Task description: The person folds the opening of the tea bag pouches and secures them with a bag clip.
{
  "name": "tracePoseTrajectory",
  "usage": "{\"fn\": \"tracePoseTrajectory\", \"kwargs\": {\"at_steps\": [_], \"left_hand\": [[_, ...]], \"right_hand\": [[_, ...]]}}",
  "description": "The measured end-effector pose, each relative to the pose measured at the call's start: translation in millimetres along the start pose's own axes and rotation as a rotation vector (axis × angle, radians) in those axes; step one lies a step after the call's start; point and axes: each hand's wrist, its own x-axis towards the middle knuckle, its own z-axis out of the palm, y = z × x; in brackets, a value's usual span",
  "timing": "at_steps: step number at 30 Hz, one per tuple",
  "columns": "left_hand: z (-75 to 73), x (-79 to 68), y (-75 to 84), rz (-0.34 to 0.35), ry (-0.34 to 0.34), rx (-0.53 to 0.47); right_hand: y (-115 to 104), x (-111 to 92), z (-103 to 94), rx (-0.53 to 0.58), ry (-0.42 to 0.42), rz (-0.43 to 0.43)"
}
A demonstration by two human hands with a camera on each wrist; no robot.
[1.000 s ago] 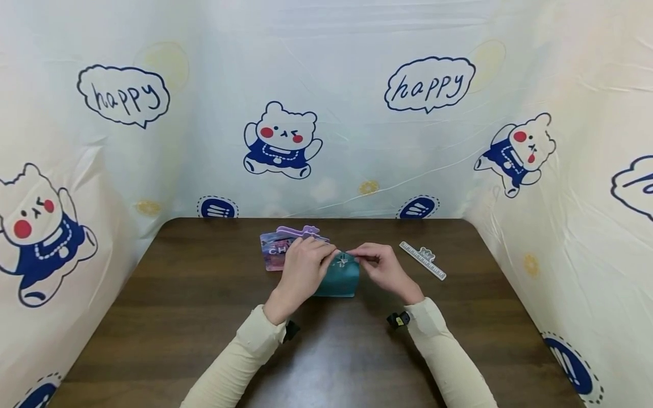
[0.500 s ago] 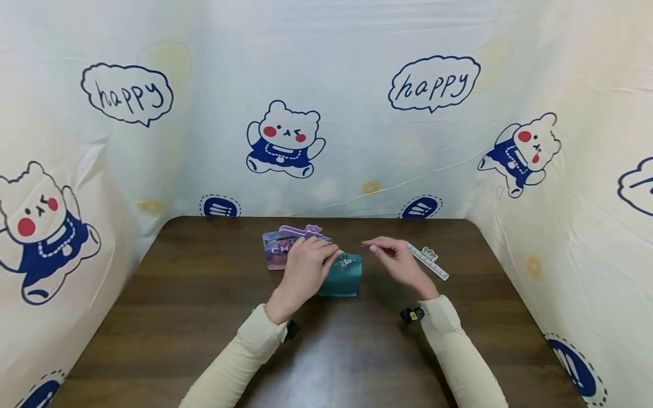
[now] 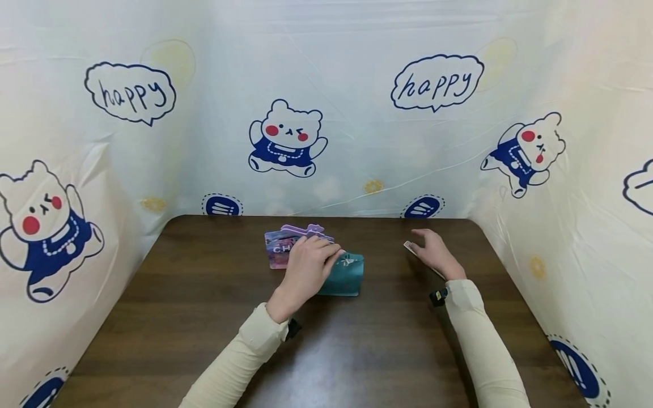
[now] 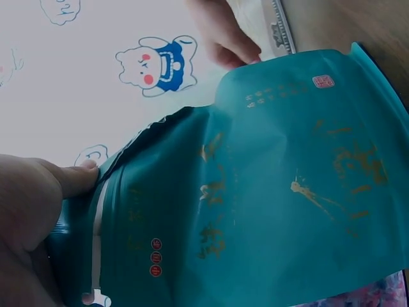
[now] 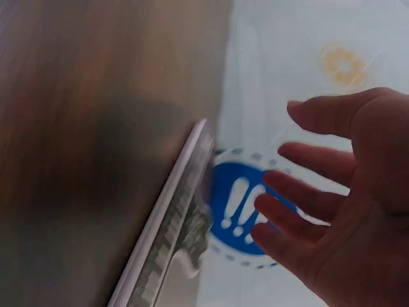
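My left hand (image 3: 308,266) grips the top edge of a teal pouch (image 3: 344,277) that stands on the table. In the left wrist view the pouch (image 4: 281,166) shows gold lettering and small red marks, and the thumb (image 4: 73,179) lies along its folded top. My right hand (image 3: 433,252) is over a white ruler-marked clip (image 3: 410,246) on the right, hiding most of it. In the right wrist view that hand (image 5: 345,192) has its fingers spread and holds nothing, beside the clip (image 5: 166,230) with its wavy-edged grip.
Behind my left hand lies a purple-blue printed pouch (image 3: 275,258) with a purple clip (image 3: 306,230) along its top. The dark wooden table (image 3: 204,334) is enclosed by a pale curtain (image 3: 357,85) printed with bears.
My right hand has left the teal pouch's top corner and moved right, over the white clip, its fingers parting. My left hand keeps its grip on the pouch.
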Motion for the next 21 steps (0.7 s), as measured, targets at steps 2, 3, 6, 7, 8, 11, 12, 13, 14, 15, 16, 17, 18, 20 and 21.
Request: {"fn": "tracePoseTrajectory", "kwargs": {"at_steps": [2, 3, 6, 7, 8, 11, 12, 13, 14, 15, 16, 17, 18, 20, 21], "left_hand": [[-0.5, -0.3, 0.0, -0.002, -0.002, -0.002], [-0.6, -0.5, -0.1, -0.002, -0.002, -0.003], [-0.9, -0.6, -0.2, -0.001, -0.003, -0.007], [-0.6, -0.4, 0.0, 0.000, -0.003, -0.009], [-0.3, -0.2, 0.1, 0.001, -0.004, -0.009], [0.3, -0.4, 0.2, 0.002, -0.006, -0.010], [0.4, -0.5, 0.2, 0.003, -0.006, -0.010], [0.3, -0.7, 0.2, 0.003, -0.006, -0.009], [0.3, -0.9, 0.1, 0.004, -0.006, -0.009], [0.0, -1.0, 0.2, 0.005, -0.007, -0.009], [0.0, -1.2, 0.1, 0.005, -0.008, -0.008], [-0.1, -1.4, -0.2, 0.004, -0.007, -0.006], [0.0, -1.7, -0.6, 0.002, -0.008, -0.003], [0.4, -2.2, -1.5, 0.000, -0.010, 0.004], [0.6, -2.4, -2.0, -0.001, -0.010, 0.007]], "right_hand": [[8, 2, 0.8, -0.036, -0.007, 0.029], [12, 3, 1.4, -0.057, -0.018, 0.048], [20, 4, 3.1, -0.103, -0.079, 0.117], [22, 3, 3.3, -0.108, -0.098, 0.141], [24, 2, 3.3, -0.103, -0.118, 0.162], [28, 0, 4.4, -0.080, -0.143, 0.192], [29, 0, 4.8, -0.076, -0.142, 0.189], [29, -1, 5.1, -0.074, -0.138, 0.184], [30, -1, 5.4, -0.073, -0.132, 0.181], [31, -1, 5.8, -0.077, -0.123, 0.176], [31, -1, 6.0, -0.079, -0.116, 0.179], [31, -2, 6.0, -0.082, -0.111, 0.186], [31, -2, 5.9, -0.088, -0.105, 0.188], [31, -2, 5.5, -0.095, -0.096, 0.209], [31, -3, 5.2, -0.097, -0.091, 0.218]]}}
